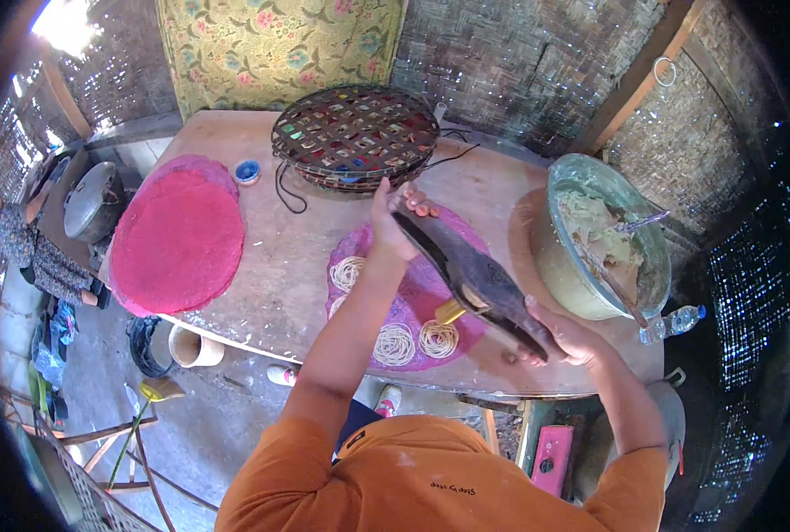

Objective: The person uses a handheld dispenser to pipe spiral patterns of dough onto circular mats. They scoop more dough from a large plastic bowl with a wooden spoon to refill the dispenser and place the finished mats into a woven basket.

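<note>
Both my hands grip a long dark board-like press [475, 257], tilted over the table with its far end to the left. My left hand [402, 213] wraps round the far end, and my right hand [562, 333] clasps the near end. A short yellow tube [449, 311] sticks out under the board's middle. Beneath it lies a pink-purple round mat [472, 330] bearing several pale coils of thin dough strands. One coil [438, 339] sits just under the tube, another coil [394, 344] beside it. My left forearm hides part of the mat.
The wooden table [280, 257] holds a pink round mat stack [180, 239], a blue-rimmed small tub [247, 171] and a round woven basket [355, 137]. A large basin of dough [559, 257] stands right, near a plastic bottle [672, 325]. Another person [36, 244] is far left.
</note>
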Tool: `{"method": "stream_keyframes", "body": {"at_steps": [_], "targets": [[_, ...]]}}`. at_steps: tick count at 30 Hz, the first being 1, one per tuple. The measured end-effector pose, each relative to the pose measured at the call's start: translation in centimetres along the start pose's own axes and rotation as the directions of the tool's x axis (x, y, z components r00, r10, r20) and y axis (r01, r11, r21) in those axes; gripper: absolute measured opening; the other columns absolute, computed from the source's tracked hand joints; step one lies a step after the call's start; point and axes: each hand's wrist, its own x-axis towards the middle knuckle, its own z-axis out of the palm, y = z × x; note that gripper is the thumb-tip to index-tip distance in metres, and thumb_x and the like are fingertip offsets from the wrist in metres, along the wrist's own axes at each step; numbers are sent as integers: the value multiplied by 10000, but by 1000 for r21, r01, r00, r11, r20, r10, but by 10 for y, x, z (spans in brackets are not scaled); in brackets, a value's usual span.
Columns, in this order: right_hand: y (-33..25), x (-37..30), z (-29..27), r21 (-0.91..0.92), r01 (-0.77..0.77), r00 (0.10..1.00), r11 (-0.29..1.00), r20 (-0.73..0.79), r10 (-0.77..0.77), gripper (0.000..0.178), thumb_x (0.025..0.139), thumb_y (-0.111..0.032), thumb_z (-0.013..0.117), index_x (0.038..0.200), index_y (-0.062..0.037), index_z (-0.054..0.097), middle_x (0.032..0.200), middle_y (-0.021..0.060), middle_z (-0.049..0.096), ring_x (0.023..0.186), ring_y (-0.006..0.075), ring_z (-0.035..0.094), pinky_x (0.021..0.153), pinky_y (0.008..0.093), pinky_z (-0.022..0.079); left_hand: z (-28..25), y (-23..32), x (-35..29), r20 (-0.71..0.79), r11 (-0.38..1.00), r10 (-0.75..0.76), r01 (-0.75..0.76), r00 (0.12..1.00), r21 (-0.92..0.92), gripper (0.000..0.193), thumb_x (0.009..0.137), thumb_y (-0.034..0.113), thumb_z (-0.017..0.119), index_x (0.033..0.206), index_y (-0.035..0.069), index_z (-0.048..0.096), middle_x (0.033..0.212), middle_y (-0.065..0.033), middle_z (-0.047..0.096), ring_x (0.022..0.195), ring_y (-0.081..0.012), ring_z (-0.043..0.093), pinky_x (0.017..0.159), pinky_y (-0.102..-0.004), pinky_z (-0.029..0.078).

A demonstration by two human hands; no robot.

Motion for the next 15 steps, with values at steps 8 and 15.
{"method": "stream_keyframes", "body": {"at_steps": [8,15], "targets": [[1,-1,-30,-300,-97,965,949,-263,16,631,874,-668,348,866,-65,535,589,68,538,453,142,505,406,268,408,-50,-70,33,-203,988,31,-61,979,-141,343,897,402,383,649,165,407,531,58,373,499,-117,410,575,-294,373],[-3,-20,-12,-227,-45,969,973,-246,-13,650,879,-658,350,865,-39,548,589,55,528,456,119,493,399,256,395,16,-55,21,-292,999,-36,23,956,-49,408,882,479,338,622,169,397,496,52,362,470,-127,396,566,-323,385]]}}
